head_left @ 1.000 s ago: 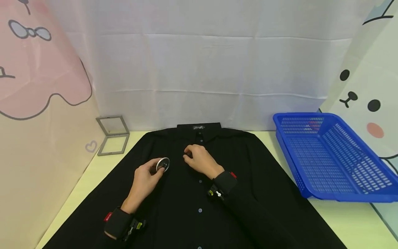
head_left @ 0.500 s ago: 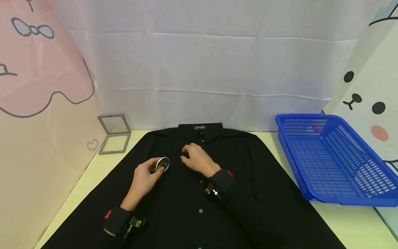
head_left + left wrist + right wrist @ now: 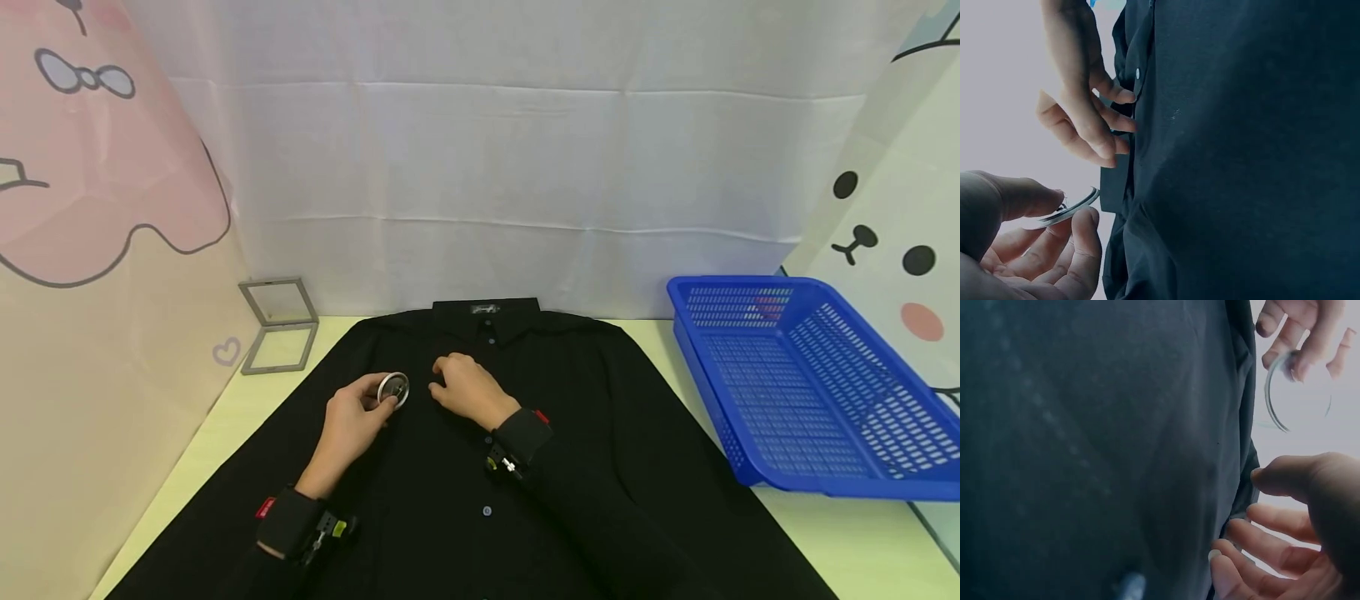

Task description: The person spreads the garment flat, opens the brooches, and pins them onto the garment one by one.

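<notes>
A black button-front shirt [image 3: 570, 375] lies spread out with its collar at the far end. Over its left half, my left hand [image 3: 348, 425] pinches a small round disc with a silver rim [image 3: 393, 389] between thumb and fingers. In the left wrist view the disc [image 3: 1075, 211] is seen nearly edge-on, with a thin wire-like bit by the thumb. My right hand [image 3: 468, 392] hovers to the right of the disc, palm down over the upper button line, fingers loosely bent and holding nothing. Its fingertips are close over the cloth in the right wrist view.
At the right stands a blue plastic basket [image 3: 720, 417] with perforated walls. A grey hinged square frame [image 3: 306, 346] stands unfolded at the back left corner. White curtain cloth [image 3: 480, 167] hangs behind the pale yellow table [image 3: 840, 533], with printed panels on both sides.
My right hand has drifted left, nearer to the disc. The left hand keeps its pinch, and the disc has turned slightly. The head view has shifted a little.
</notes>
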Demonstrator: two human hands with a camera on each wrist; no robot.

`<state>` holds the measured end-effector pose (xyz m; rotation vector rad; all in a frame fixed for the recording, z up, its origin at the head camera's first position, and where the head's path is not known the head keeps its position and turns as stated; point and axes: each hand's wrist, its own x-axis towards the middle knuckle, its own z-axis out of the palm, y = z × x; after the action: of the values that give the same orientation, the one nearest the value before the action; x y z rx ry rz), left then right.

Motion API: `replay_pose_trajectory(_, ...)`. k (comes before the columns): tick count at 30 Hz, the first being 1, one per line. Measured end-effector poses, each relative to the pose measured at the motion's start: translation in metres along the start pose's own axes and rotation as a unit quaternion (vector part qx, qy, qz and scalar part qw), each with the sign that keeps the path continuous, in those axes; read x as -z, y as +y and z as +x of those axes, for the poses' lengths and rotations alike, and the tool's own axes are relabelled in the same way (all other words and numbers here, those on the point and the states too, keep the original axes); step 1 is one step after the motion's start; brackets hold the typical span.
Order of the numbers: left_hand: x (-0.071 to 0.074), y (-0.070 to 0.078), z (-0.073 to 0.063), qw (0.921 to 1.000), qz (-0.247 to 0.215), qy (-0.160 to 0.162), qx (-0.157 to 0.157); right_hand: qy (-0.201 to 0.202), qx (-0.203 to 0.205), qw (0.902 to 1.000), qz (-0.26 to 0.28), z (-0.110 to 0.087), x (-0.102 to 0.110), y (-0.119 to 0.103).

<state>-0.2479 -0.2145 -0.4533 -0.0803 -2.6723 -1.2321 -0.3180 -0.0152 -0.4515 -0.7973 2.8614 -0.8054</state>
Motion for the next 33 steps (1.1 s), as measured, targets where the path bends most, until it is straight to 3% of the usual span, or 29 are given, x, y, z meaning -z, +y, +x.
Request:
replay_pose_trajectory(9,-0.004,0.004,0.005,0.9997,0.018,-0.016,-0.004,-0.008,-0.061,0.9976,0.032,0.004,-0.008,-0.006)
replay_pose_trajectory(22,-0.006,0.001,0.013,0.9989,0.027,-0.038,-0.001,-0.007,-0.089,0.996,0.009,0.007,-0.016,-0.016)
replay_pose_trajectory(28,-0.007,-0.002,0.015,0.998,0.035,-0.052,0.007,0.012,-0.118,0.9929,-0.001,0.01,-0.02,-0.02)
replay_pose_trajectory(33,-0.007,-0.003,0.016,0.9975,0.045,-0.052,0.016,0.03,-0.115,0.9929,0.002,0.01,-0.024,-0.02)
